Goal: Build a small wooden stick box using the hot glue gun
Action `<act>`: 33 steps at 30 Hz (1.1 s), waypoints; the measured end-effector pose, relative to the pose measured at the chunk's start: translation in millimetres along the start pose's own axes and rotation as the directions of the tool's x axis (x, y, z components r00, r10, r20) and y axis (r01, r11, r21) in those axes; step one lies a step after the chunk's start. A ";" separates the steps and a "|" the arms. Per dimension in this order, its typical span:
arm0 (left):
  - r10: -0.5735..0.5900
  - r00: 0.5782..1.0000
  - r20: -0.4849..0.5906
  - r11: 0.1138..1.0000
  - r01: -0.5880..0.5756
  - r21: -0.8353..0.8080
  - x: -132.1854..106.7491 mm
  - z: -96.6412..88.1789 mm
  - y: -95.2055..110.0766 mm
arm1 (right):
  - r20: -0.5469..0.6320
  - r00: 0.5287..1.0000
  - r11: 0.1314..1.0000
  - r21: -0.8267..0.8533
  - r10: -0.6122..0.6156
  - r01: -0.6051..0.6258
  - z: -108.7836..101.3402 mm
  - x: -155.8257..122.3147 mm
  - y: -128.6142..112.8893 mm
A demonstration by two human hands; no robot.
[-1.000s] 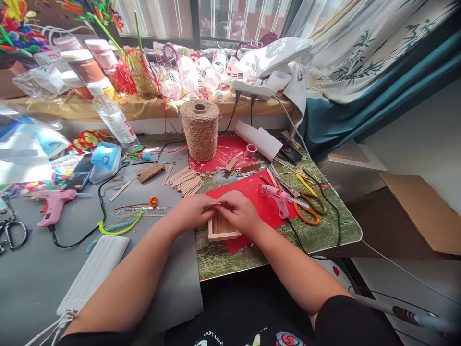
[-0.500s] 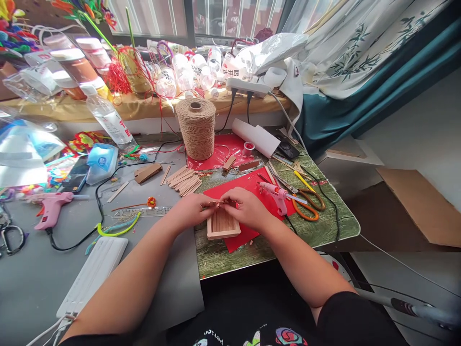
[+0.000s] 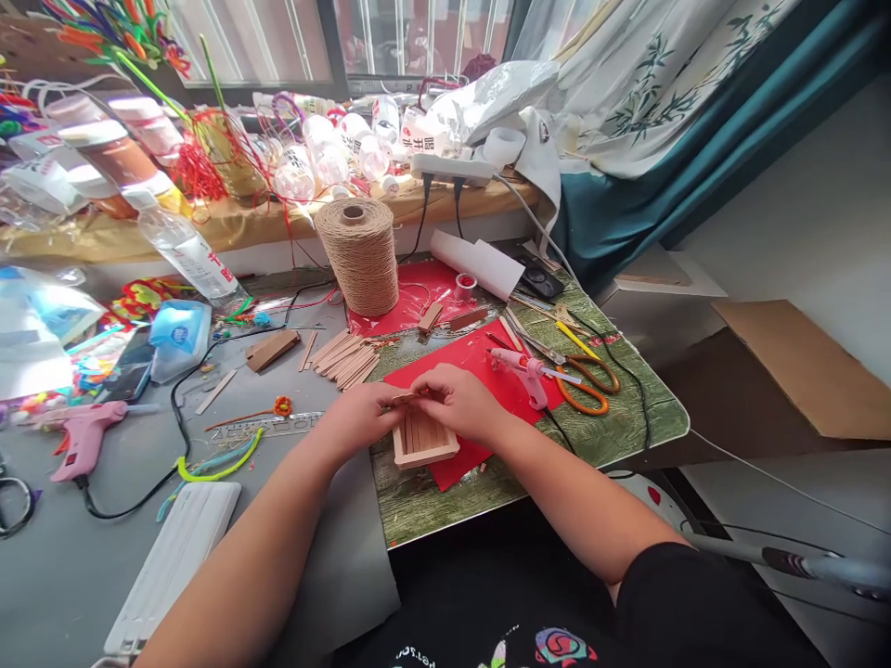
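A small open box of wooden sticks [image 3: 427, 456] rests partly on a red sheet [image 3: 452, 475], its slatted inside facing up. At its far edge, my left hand [image 3: 354, 419] and my right hand [image 3: 459, 404] come together with fingers bent. Between their fingertips is a small wooden strip [image 3: 404, 399], mostly hidden, so I cannot tell whether it touches the box. A pile of loose wooden sticks [image 3: 344, 358] lies just beyond my left hand. To the right of my right hand is a pink glue gun [image 3: 523, 369] on the red sheet.
Orange-handled scissors [image 3: 588, 385] lie at the right by a black cable. Behind the sticks stands a large twine spool [image 3: 358, 258]. Leftward are another pink glue gun [image 3: 87, 436], a white power strip [image 3: 174, 566] and a clear bottle [image 3: 191, 250]. Jars and bottles crowd the ledge.
The view has turned slightly, so most of the scene sits further left. Both hands stay together over the far edge of the box, fingers still on the small strip.
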State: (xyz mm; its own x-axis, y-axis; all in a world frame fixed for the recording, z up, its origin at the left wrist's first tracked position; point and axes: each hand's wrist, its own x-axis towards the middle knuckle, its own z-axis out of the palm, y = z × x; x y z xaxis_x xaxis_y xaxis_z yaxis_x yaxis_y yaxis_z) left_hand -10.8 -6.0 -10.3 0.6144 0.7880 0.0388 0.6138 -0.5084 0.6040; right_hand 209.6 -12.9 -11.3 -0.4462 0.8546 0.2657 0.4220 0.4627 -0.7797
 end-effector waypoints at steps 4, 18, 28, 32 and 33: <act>-0.093 0.991 -0.094 0.995 0.089 -0.047 3.0 7.6 5.8 | -0.025 0.999 0.999 0.027 0.044 -0.043 0.8 -1.9 1.0; -0.281 0.960 -0.001 0.950 0.278 -0.143 2.9 7.1 13.0 | -0.014 1.000 0.996 0.093 0.019 -0.018 -21.8 -5.8 -0.6; -0.272 0.962 0.000 0.957 0.270 -0.107 2.5 7.2 10.6 | 0.061 0.986 0.988 -0.002 -0.153 0.154 -14.1 2.9 12.0; -0.237 0.971 -0.006 0.966 0.235 -0.112 2.6 8.7 9.2 | 0.030 0.990 0.988 0.071 -0.136 0.134 -17.8 -1.4 1.9; -0.229 0.973 -0.006 0.968 0.227 -0.103 2.6 9.0 8.9 | 0.001 0.991 0.987 0.096 -0.132 0.131 -17.8 -3.2 -0.7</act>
State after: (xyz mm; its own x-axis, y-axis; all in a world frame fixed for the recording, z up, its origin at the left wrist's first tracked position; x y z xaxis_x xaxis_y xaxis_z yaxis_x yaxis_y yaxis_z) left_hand 0.8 -11.5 -12.0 0.4547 0.8855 -0.0956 0.6828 -0.2776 0.6759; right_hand 224.7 -11.7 -1.4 -0.4989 0.7858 0.3655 0.2821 0.5460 -0.7889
